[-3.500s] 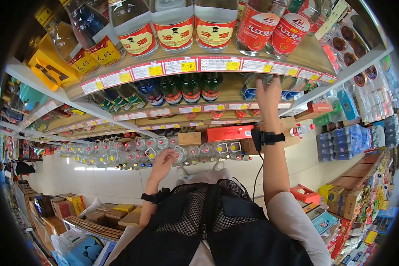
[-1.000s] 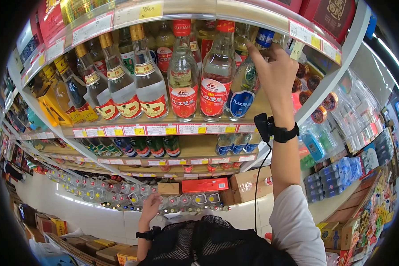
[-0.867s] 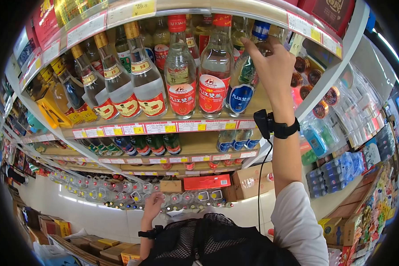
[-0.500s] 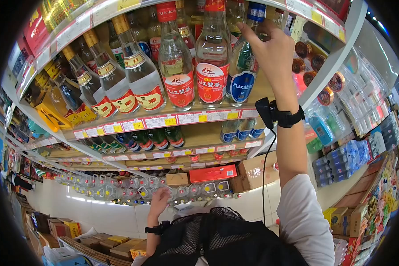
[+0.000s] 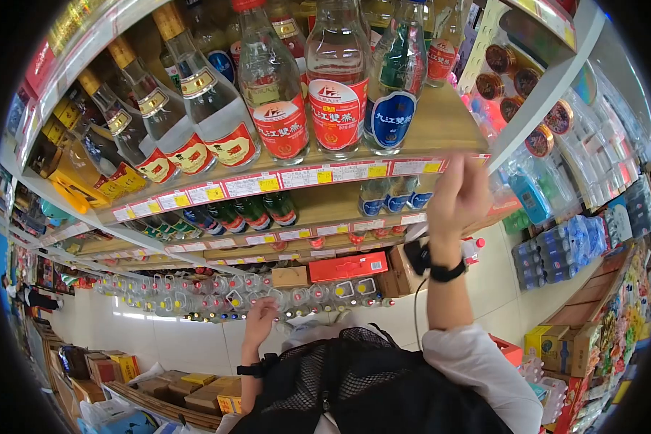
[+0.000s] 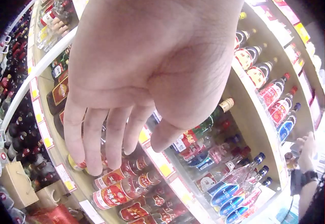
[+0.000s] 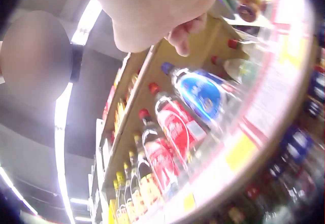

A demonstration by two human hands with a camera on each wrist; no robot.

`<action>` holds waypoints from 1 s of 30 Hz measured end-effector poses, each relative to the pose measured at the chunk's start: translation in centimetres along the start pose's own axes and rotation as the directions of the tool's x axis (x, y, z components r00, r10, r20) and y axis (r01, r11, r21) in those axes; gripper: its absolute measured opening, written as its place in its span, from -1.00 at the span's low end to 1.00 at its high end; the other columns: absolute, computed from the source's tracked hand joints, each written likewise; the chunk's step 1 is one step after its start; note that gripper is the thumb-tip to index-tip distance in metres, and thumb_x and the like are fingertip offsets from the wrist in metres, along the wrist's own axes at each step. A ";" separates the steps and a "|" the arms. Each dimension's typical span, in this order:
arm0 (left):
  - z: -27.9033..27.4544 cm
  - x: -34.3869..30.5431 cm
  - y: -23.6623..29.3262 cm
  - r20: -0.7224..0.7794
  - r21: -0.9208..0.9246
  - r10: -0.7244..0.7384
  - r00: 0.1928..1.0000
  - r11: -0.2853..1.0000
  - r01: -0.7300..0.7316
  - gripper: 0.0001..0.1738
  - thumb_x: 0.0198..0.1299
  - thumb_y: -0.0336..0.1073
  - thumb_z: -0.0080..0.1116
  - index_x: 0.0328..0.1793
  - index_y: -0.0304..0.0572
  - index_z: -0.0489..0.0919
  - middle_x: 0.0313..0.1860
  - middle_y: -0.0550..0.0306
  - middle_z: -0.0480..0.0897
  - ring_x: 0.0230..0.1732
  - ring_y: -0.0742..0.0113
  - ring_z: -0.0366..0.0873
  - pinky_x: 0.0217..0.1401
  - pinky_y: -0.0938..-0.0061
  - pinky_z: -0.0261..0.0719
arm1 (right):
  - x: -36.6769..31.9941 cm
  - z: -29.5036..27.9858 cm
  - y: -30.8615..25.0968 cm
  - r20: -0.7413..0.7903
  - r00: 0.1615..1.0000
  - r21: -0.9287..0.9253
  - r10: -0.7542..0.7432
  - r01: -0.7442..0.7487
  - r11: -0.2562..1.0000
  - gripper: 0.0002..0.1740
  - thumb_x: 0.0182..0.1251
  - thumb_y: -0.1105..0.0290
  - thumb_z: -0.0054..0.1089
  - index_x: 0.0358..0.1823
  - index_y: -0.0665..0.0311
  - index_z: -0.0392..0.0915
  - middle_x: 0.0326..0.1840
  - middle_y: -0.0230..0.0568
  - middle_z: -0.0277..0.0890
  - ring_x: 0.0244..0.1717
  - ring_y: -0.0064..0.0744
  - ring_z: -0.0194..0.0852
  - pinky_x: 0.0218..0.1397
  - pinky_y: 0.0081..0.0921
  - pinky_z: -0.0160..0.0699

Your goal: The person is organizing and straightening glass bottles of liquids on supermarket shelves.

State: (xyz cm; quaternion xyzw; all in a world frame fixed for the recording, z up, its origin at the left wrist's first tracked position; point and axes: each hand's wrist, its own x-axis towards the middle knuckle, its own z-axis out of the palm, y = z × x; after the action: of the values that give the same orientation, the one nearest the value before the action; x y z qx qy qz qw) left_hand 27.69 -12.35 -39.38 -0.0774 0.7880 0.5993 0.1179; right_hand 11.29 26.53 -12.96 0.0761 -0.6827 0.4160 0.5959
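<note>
A clear bottle with a blue label (image 5: 392, 119) stands upright at the front of the upper shelf, beside two red-labelled bottles (image 5: 338, 108). My right hand (image 5: 459, 192), blurred, is in the air in front of the shelf edge, below and right of that bottle, with nothing visible in it. In the right wrist view the hand (image 7: 157, 16) is above the blue-labelled bottle (image 7: 200, 97), apart from it. My left hand (image 5: 260, 318) hangs low before the shelves; its relaxed fingers (image 6: 117, 132) hold nothing in the left wrist view.
Smaller blue-labelled bottles (image 5: 398, 201) stand on the shelf below, right of green ones (image 5: 252, 213). Large jugs (image 5: 195, 293), a red box (image 5: 348, 266) and cartons line the floor. A white shelf upright (image 5: 550, 94) and packed drinks (image 5: 560, 242) are at the right.
My right hand has come away from the neck of the blue-labelled bottle and moved down toward me. The bottle remains on the shelf. The left hand has barely moved.
</note>
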 end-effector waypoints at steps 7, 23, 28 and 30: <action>-0.1 -1.3 1.2 -0.025 -0.047 -0.089 0.996 0.995 0.088 -0.69 0.26 -0.45 0.07 0.13 -0.32 0.52 -0.09 0.03 0.66 -0.15 0.33 0.66 -0.04 0.48 0.57 | -10.5 0.3 1.8 0.320 0.903 -0.251 0.285 -0.210 0.945 -0.73 0.21 0.51 0.27 -0.07 0.43 0.52 -0.31 -0.06 0.60 -0.60 -0.42 0.53 -0.49 -0.57 0.50; 0.5 -0.2 1.9 0.015 0.002 -0.066 0.998 0.998 0.066 -0.71 0.38 -0.34 0.08 0.15 -0.34 0.50 -0.12 0.06 0.66 -0.12 0.33 0.65 -0.05 0.45 0.62 | -14.9 5.4 0.7 0.656 0.746 -0.101 0.109 -0.056 0.993 -0.68 0.17 0.49 0.28 -0.02 0.32 0.53 0.02 0.04 0.63 -0.20 -0.04 0.69 -0.29 -0.30 0.67; 0.5 0.5 1.9 0.025 -0.033 -0.089 0.996 0.995 0.090 -0.70 0.28 -0.46 0.05 0.14 -0.31 0.51 -0.09 0.02 0.67 -0.14 0.30 0.67 -0.07 0.47 0.60 | -13.6 1.4 -0.3 0.600 0.789 -0.022 0.134 -0.152 0.988 -0.57 0.15 0.53 0.29 0.10 0.27 0.52 0.07 -0.01 0.62 -0.37 -0.11 0.69 -0.36 -0.36 0.66; 0.7 1.0 1.5 0.046 0.021 -0.080 0.996 0.997 0.079 -0.68 0.27 -0.46 0.05 0.15 -0.31 0.50 -0.09 0.02 0.68 -0.14 0.30 0.67 -0.08 0.48 0.60 | -10.7 -0.7 -2.1 0.504 0.821 0.054 0.268 -0.339 0.939 -0.57 0.16 0.58 0.30 0.11 0.34 0.52 0.04 -0.06 0.64 -0.41 -0.30 0.69 -0.38 -0.46 0.60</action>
State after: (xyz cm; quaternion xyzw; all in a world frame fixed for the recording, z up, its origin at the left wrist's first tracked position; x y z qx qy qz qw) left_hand 26.35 -11.24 -38.41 -0.0934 0.7870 0.5882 0.1609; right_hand 16.06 21.39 -21.40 0.1108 -0.7829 0.5202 0.3228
